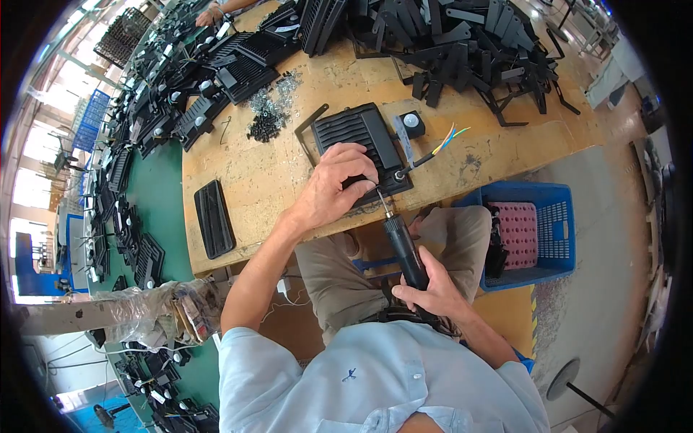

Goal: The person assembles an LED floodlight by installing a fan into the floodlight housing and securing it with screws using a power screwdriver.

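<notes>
A black finned lamp housing (pixel 359 135) lies on the wooden workbench (pixel 274 169), with a cable of coloured wires (pixel 442 142) coming out of its right side. My left hand (pixel 336 184) rests on the housing's near edge, fingers pinched around the spot where the driver bit meets it. My right hand (pixel 432 289) grips a black electric screwdriver (pixel 403 244), its tip set against the housing's near corner. A small black sensor with a white dome (pixel 412 123) sits just right of the housing.
A pile of screws (pixel 268 115) lies left of the housing, and a black cover plate (pixel 214 218) near the bench's front left. Black brackets (pixel 469 43) are heaped at the back. A blue crate (pixel 538 234) stands on the floor right of my knees. Another person's hand (pixel 210 14) works far back.
</notes>
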A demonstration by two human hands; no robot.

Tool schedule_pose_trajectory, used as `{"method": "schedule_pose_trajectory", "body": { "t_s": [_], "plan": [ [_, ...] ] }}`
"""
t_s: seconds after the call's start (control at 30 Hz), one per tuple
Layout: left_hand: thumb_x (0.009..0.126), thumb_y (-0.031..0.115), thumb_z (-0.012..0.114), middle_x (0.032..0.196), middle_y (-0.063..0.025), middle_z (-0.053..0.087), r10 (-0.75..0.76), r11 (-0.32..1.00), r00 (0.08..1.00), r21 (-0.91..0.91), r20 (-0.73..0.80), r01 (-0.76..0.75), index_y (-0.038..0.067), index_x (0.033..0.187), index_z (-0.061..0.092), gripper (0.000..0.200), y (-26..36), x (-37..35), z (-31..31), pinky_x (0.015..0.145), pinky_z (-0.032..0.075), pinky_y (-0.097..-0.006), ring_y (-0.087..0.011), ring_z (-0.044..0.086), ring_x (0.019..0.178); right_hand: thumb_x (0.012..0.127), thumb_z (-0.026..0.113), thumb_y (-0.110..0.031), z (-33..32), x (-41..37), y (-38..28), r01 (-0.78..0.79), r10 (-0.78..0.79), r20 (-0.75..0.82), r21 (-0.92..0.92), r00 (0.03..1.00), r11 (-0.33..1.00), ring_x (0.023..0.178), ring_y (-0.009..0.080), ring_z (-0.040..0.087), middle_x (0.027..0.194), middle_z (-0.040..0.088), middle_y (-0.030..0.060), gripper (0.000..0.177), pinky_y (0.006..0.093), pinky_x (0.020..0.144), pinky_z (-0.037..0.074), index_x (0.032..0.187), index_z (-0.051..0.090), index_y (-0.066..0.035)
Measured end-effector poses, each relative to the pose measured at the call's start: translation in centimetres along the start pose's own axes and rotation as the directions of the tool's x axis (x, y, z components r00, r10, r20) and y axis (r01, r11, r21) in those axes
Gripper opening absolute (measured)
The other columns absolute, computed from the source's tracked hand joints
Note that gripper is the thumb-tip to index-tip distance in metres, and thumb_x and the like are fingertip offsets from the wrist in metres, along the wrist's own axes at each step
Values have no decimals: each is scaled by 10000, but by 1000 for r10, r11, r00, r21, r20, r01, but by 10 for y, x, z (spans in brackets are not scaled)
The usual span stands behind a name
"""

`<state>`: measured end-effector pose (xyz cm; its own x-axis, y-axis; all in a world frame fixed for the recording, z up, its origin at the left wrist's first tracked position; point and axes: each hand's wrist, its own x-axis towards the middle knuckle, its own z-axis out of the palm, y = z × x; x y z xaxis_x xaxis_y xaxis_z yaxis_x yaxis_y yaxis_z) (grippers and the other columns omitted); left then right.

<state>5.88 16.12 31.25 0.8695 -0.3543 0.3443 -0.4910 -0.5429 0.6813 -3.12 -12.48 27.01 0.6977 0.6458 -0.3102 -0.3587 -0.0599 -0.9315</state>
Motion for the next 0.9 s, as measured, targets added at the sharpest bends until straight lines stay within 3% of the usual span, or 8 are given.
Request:
{"method": "schedule_pose_trajectory", "body": {
  "t_s": [0.2, 0.4, 0.43, 0.73, 0.8, 0.9],
  "plan": [
    [866, 63, 780, 1078, -82, 727, 76, 982, 994, 179, -82, -61, 59, 1046, 774, 180, 10, -9, 3, 1048, 469, -465, -332, 592, 1215, 880, 851, -177, 2, 1, 3, 16, -16, -32, -12, 999, 1000, 569, 80, 593, 757, 565, -4, 606, 265, 495, 477, 1333, 483, -13],
    [834, 30, 783, 981, -94, 703, 39, 934, 972, 353, -234, 48, 30, 1064, 774, 230, 34, -24, 27, 829, 515, -442, -304, 628, 910, 879, 851, -215, 2, 2, 5, 1, -2, -33, -32, 999, 999, 566, 83, 592, 755, 564, -1, 630, 266, 494, 476, 1346, 477, -13],
    [824, -19, 767, 950, -92, 692, 108, 928, 959, 374, -264, -2, 15, 1095, 755, 274, 31, -25, 32, 753, 529, -410, -292, 629, 847, 883, 847, -211, 2, 2, 5, -5, 5, -23, -24, 1000, 1000, 565, 83, 592, 756, 569, 2, 628, 267, 494, 476, 1348, 474, -14],
    [755, -99, 731, 944, -105, 645, 164, 867, 971, 495, -172, -59, -12, 1110, 725, 366, 37, -29, 41, 716, 542, -377, -281, 610, 819, 913, 788, -108, 13, -7, 16, 14, -14, -2, 103, 1000, 995, 565, 102, 601, 803, 621, 36, 564, 273, 494, 485, 1349, 447, -4],
    [763, -96, 740, 937, -100, 640, 171, 868, 966, 493, -191, -56, -10, 1099, 727, 346, 34, -30, 44, 710, 537, -377, -277, 602, 814, 920, 751, -36, 13, -6, 17, 21, -22, 4, 99, 1000, 995, 577, 126, 603, 816, 603, 56, 520, 278, 501, 494, 1315, 416, 7],
    [771, -86, 765, 935, -94, 634, 189, 870, 955, 491, -230, -53, -2, 1066, 735, 308, 29, -32, 49, 700, 527, -375, -270, 594, 815, 922, 751, -39, 13, -6, 14, 6, -9, 17, 120, 1000, 993, 582, 127, 602, 813, 602, 58, 527, 279, 501, 498, 1320, 410, 5]
  ]
}}
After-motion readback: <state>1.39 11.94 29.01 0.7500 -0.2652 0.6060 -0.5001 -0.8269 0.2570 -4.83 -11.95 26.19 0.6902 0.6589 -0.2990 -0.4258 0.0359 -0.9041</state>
